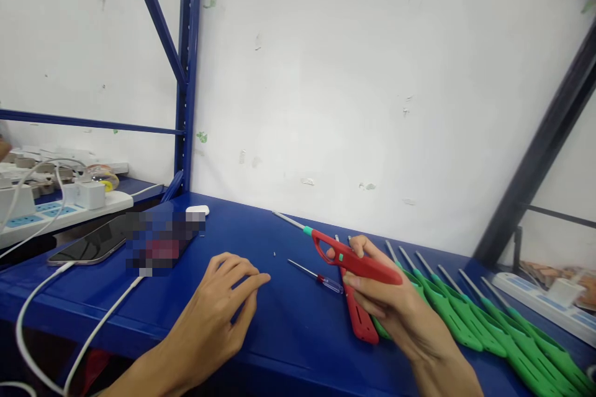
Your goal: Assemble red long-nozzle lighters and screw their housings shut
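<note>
Gripping a red lighter (379,270), the right hand (393,298) partly hid green lighters (459,322) right of the screwdriver (329,284); the left hand (226,298), leftward, was half-spread.

Left hand (223,307) palm down over the surface (291,329) near its front edge, fingers loosely bent, thumb spread from index finger. Right hand (388,301) curled in a grip, thumb opposing fingers. Both forearms (153,365) cross the front edge.

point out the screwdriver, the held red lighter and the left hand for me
Screwdriver (330,284): head view, on its clear handle.
Held red lighter (372,268): head view, on its red body.
Left hand (217,303): head view, on the back of the hand.
</note>
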Tool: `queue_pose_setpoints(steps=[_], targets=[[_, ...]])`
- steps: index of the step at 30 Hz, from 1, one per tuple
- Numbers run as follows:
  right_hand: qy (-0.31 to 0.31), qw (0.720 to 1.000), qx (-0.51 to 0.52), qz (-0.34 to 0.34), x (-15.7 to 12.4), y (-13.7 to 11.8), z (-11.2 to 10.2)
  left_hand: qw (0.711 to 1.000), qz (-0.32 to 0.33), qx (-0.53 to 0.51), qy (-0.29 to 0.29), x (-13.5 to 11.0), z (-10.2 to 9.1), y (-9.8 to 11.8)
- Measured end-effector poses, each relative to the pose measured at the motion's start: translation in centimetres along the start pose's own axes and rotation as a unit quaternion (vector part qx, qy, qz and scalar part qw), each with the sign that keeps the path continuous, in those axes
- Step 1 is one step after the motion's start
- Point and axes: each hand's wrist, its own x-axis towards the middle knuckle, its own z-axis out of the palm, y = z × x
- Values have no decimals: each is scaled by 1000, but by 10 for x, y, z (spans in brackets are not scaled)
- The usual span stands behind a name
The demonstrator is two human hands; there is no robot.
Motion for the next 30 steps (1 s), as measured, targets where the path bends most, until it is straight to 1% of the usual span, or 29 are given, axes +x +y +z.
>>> queue_pose_setpoints(steps=[4,9,16,19,21,24,26,27,28,29,30], targets=[[5,1000,4,7,-2,-2,3,1000,-13,3,-16,0,-1,0],[32,999,-15,8,-8,-7,8,999,-27,10,-32,0,0,-1],[22,999,-13,22,-13,-12,12,999,-34,10,-36,-3,0,-3],[1,1000,-13,17,-14,-11,13,999,-42,7,-3,-3,-3,-1],[-27,999,-16,8,-15,-9,12,999,-25,13,31,-2,-6,4],[-112,994,-2,17,-19,-4,11,996,37,34,71,0,-13,15],[-176,983,12,43,-23,-3,13,993,70,45,80,-1,-17,21],[-197,979,10,57,-24,-4,14,993,77,46,81,-3,-18,22],[-203,977,-3,65,-25,-6,16,993,81,45,79,-5,-19,21],[-193,979,-31,66,-26,-7,17,993,83,44,76,-7,-19,20],[-165,982,-74,59,-25,-9,19,993,79,44,71,-9,-18,17]])
